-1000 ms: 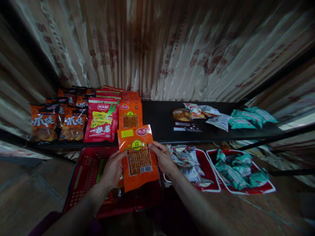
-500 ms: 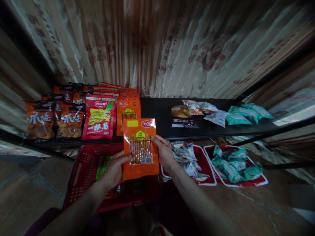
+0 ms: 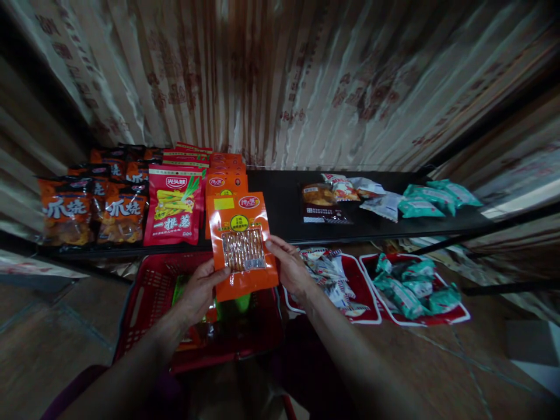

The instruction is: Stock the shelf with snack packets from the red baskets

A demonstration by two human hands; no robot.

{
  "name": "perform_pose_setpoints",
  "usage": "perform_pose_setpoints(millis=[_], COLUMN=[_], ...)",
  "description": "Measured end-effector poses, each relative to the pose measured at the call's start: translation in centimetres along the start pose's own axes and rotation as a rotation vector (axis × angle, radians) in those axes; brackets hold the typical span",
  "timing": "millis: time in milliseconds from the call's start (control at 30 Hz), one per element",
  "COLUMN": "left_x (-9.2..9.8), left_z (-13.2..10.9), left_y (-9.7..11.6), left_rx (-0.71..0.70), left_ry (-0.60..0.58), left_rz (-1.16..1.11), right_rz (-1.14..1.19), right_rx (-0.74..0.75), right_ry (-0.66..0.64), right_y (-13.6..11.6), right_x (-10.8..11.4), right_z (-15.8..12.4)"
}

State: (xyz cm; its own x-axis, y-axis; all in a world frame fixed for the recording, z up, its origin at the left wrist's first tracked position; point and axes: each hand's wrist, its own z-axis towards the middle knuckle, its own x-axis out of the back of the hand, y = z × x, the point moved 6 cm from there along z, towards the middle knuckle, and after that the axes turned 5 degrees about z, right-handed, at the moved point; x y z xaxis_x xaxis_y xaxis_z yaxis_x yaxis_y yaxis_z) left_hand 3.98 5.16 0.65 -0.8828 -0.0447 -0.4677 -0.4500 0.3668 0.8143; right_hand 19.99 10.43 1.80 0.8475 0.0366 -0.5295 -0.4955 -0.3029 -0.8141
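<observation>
Both my hands hold one orange snack packet (image 3: 242, 244) with a clear window showing thin sticks. My left hand (image 3: 199, 289) grips its lower left edge, and my right hand (image 3: 289, 270) pinches its right edge. The packet is upright, just in front of a row of like orange packets (image 3: 224, 175) on the black shelf (image 3: 280, 204). Below my hands stands a red plastic basket (image 3: 151, 303) with a few packets inside.
On the shelf's left stand red packets (image 3: 174, 204) and dark orange packets (image 3: 65, 209). Mixed small packs (image 3: 345, 195) and teal packs (image 3: 431, 198) lie on its right. Two red trays (image 3: 371, 315) of wrapped snacks sit on the floor. Patterned curtain behind.
Both hands have lifted the orange packet up and away from me, from over the basket to the shelf's front edge, close before the orange row.
</observation>
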Motion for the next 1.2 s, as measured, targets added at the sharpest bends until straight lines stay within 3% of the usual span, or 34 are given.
perform_pose_setpoints(millis=[133,500,1200], left_x=[0.5,1.1,0.3], left_z=[0.4,0.8,0.9], left_y=[1.2,1.9,1.7], left_rx=[-0.051,-0.109,-0.102], left_ry=[0.046,0.05,0.056], left_rz=[-0.034,-0.039,-0.059], right_rz=[-0.085,-0.157,-0.118], right_rx=[0.01,0.01,0.046], right_ry=[-0.162,-0.285,-0.199], right_y=[0.2,0.8,0.5], right_x=[-0.8,-1.6,-1.4], right_z=[-0.3,-0.3,-0.6])
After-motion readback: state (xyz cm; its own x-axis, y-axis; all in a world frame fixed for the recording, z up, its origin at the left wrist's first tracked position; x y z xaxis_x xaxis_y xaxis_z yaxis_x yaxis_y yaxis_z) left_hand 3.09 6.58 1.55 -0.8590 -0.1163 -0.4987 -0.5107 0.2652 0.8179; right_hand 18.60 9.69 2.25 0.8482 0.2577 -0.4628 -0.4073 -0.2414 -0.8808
